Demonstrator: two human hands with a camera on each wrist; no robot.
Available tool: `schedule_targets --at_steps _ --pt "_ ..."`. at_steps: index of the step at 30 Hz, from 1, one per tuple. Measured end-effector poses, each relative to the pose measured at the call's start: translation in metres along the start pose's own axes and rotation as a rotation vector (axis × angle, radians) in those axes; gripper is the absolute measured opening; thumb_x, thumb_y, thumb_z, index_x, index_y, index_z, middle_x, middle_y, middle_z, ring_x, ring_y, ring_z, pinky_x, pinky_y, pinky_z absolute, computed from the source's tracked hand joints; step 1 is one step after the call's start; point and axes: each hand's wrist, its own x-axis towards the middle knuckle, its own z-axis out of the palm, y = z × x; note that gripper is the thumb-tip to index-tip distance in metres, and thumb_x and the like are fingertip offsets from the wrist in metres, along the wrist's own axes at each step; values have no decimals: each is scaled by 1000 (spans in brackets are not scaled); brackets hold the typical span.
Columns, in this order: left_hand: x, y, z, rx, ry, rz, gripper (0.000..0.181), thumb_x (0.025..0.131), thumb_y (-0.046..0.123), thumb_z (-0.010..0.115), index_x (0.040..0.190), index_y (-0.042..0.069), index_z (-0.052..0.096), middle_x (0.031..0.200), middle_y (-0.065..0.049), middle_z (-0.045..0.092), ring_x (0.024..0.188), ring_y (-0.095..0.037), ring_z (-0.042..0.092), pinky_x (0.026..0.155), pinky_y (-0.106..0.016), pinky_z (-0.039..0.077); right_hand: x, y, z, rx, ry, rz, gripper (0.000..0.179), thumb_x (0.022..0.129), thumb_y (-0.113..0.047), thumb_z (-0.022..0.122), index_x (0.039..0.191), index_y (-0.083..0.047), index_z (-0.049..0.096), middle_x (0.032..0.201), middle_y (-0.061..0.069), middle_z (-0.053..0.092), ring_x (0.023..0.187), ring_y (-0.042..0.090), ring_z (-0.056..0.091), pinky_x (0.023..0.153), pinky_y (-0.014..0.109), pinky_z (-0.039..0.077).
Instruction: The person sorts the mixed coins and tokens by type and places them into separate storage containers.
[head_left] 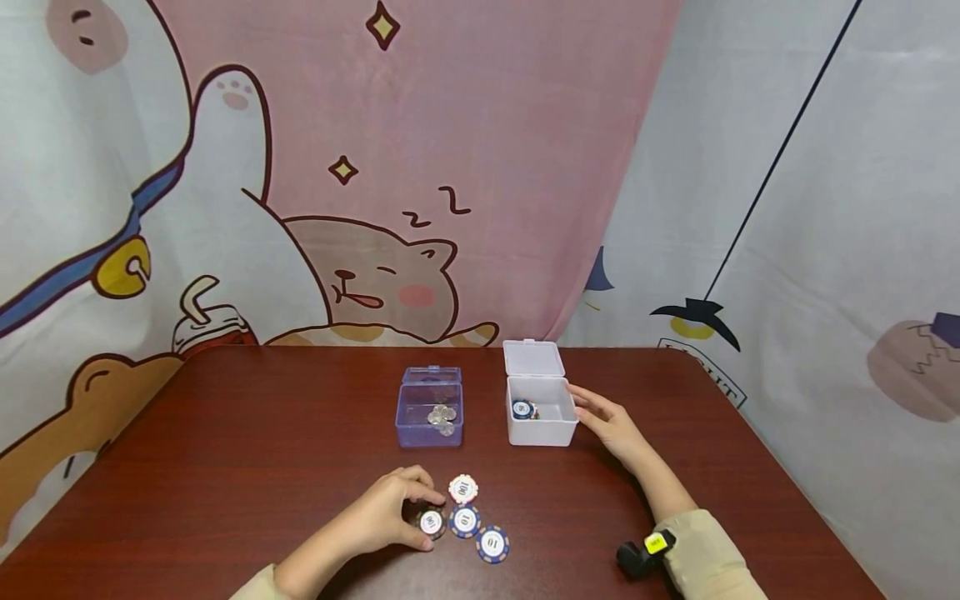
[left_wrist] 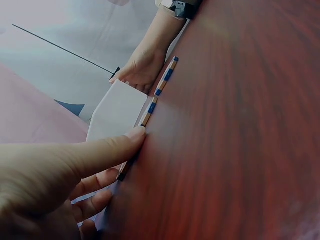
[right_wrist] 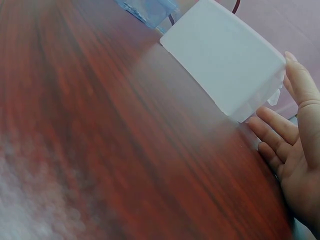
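Note:
My left hand (head_left: 386,512) curls round a black poker chip (head_left: 431,522) lying on the table, thumb on the near edge and fingers on the far edge. Close to its right lie a white poker chip (head_left: 463,489) and two blue poker chips, one touching distance away (head_left: 465,521) and a nearer blue chip (head_left: 492,544). My right hand (head_left: 611,425) rests against the right side of an open white box (head_left: 543,432), its fingers fairly straight. Inside that box sit a few chips (head_left: 522,409). In the right wrist view, the thumb (right_wrist: 300,80) touches the box's corner.
Left of the white box stands an open clear-blue box (head_left: 429,437) holding several transparent discs (head_left: 442,417). Both lids (head_left: 534,358) lean back. Behind the brown table (head_left: 262,467) hangs a cartoon-printed curtain (head_left: 525,167). A black device (head_left: 637,558) is on the right wrist.

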Motion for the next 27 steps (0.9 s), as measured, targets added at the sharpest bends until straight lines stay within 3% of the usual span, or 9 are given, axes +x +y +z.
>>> schedule_targets --at_steps 4,11,18,27 --pt "0 -2 1 -7 4 15 42 61 18 89 101 12 75 95 13 57 93 -7 51 84 -31 43 0 0 0 1 0 -1 45 96 -13 60 139 -3 49 132 24 52 116 27 53 88 21 44" --pt "1 -1 1 -10 14 27 38 60 18 89 95 14 76 90 15 59 89 -6 51 80 -29 43 0 -1 0 9 -4 -1 45 96 -13 59 139 -3 49 133 24 52 119 32 50 88 21 44" --pt "1 -2 1 16 28 39 36 59 19 90 92 16 76 87 17 60 86 -5 51 77 -28 42 0 1 1 15 2 -10 44 96 -11 58 138 -1 49 132 26 52 117 29 52 87 21 44" --pt "3 -2 5 30 89 103 34 59 18 88 90 16 75 83 17 61 82 -6 52 72 -27 41 1 0 1 7 4 -4 44 96 -11 58 138 -1 49 132 25 52 117 30 53 87 21 44"
